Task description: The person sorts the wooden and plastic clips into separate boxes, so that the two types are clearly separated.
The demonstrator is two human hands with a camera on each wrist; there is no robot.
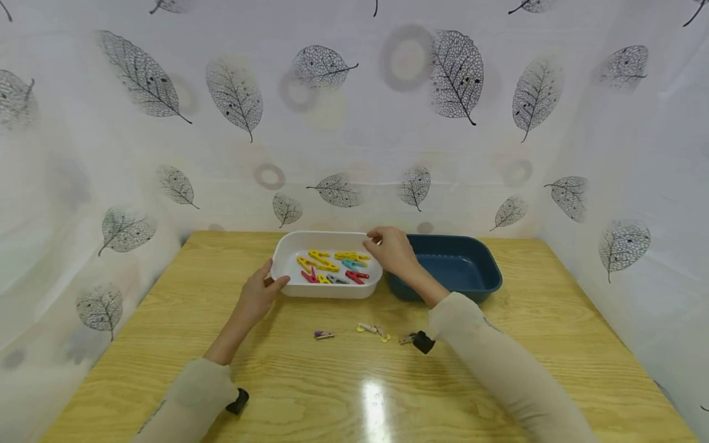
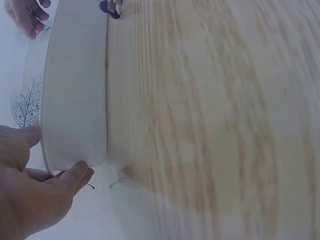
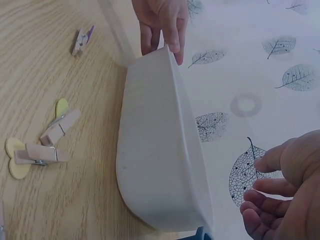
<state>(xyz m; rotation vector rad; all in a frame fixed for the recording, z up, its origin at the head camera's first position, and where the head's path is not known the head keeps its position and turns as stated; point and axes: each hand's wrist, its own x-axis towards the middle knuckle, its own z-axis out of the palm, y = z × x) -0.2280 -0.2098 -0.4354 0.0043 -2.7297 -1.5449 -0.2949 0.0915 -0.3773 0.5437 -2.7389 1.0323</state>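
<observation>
A white plastic basin (image 1: pixel 327 290) stands on the wooden table, with several plastic clothespins (image 1: pixel 327 266) in yellow, red, teal and grey lying inside. My left hand (image 1: pixel 259 294) grips its left end, thumb over the rim and fingers against the outer wall, as the left wrist view also shows. Above the basin's right rim hovers my right hand (image 1: pixel 392 249). In the right wrist view its loosely bent fingers (image 3: pixel 270 187) are apart from the basin wall (image 3: pixel 150 145) and hold nothing.
A dark blue basin (image 1: pixel 490 280) stands directly right of the white one, partly behind the right forearm. Nearer me lie small wooden clothespins: one with purple (image 1: pixel 324 335), a pair with yellow hearts (image 1: pixel 373 331), and another (image 1: pixel 407 339) by the right wrist's black camera (image 1: pixel 423 342).
</observation>
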